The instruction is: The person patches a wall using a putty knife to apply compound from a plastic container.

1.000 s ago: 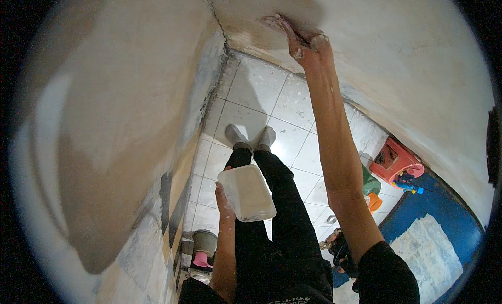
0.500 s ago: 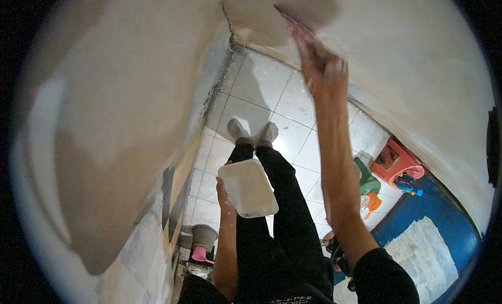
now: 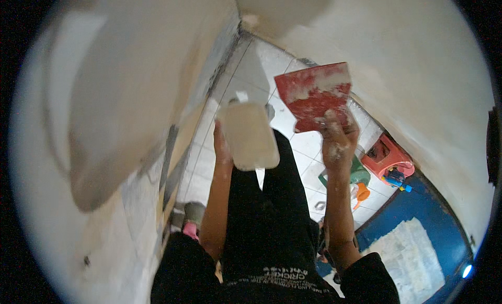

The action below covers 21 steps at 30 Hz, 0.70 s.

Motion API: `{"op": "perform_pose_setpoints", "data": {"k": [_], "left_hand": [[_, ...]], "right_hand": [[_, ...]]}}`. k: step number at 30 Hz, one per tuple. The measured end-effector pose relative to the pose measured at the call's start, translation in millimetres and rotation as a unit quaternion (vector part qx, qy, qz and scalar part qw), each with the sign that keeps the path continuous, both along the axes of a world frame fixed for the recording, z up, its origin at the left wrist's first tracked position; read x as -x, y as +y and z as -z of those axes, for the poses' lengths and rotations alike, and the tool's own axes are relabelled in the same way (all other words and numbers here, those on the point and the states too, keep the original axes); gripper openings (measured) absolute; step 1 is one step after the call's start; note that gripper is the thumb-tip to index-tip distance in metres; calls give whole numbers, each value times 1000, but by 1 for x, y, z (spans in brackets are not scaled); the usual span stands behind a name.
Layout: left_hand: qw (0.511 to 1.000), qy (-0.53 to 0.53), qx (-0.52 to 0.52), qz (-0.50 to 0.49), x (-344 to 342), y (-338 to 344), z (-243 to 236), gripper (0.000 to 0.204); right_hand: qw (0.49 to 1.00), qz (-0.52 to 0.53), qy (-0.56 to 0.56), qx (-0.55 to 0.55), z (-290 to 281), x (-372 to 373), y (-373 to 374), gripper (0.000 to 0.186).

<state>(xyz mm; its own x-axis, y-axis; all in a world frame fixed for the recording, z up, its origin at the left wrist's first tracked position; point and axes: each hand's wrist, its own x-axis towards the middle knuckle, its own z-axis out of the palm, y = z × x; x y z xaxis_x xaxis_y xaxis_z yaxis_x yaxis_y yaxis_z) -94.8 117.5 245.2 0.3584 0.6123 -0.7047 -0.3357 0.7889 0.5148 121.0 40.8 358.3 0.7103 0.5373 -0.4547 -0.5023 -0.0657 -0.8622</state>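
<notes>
In the head view, we are grasping a red scraper [image 3: 315,94] in the right hand [image 3: 340,142], its fingers closing on the lower end. Unlike a second ago, when the hand was reaching to the wall [image 3: 402,68], we are now holding the scraper back from it, its whitish-smeared face showing. The left hand [image 3: 221,144] is gripping a white tub [image 3: 250,139] by its left side; the tub is now sitting farther up the view, partly covering the feet [image 3: 270,112].
</notes>
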Motion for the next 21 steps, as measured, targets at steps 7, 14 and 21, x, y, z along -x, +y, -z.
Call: {"op": "perform_pose_setpoints", "data": {"k": [7,14,21], "left_hand": [[989,-137,-50,-12,-38,24,-88,66],[979,-119,-163,-32,-73,22,-114,62],[986,-114,-124,-1,-78,20,-133,56]], "right_hand": [[930,-202,-263,161,-134,11,-19,17],[784,-289,-467,290,-165,33,12,24],[740,-315,-518,290,-156,30,43,16]]}}
